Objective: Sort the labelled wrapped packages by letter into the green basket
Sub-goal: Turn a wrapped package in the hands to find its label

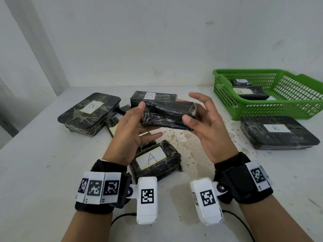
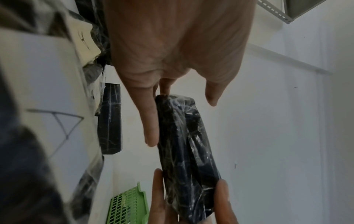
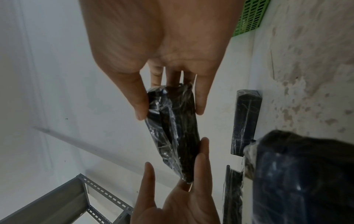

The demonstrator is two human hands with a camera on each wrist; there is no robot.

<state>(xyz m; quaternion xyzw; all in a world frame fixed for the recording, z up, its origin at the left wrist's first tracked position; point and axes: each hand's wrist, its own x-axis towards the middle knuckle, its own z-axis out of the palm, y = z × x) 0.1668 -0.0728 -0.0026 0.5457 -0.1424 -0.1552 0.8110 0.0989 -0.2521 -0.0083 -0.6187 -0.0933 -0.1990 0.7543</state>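
A black wrapped package [image 1: 168, 115] is held in the air over the middle of the table, and no label shows on it. My right hand [image 1: 197, 110] pinches its right end, thumb in front and fingers behind, as the right wrist view confirms on the package [image 3: 174, 128]. My left hand [image 1: 138, 119] is at its left end with straight fingers [image 2: 151, 121] lying along it and the thumb slightly apart. The green basket [image 1: 269, 109] stands at the back right with a B package [image 1: 250, 92] and another package [image 1: 240, 82] inside.
On the white table lie a large B package [image 1: 90, 113] at the left, a B package [image 1: 153, 97] behind my hands, an A package [image 1: 155, 158] under my left wrist and a large B package [image 1: 277, 131] in front of the basket. Small dark packages [image 1: 111, 123] lie beside the left one.
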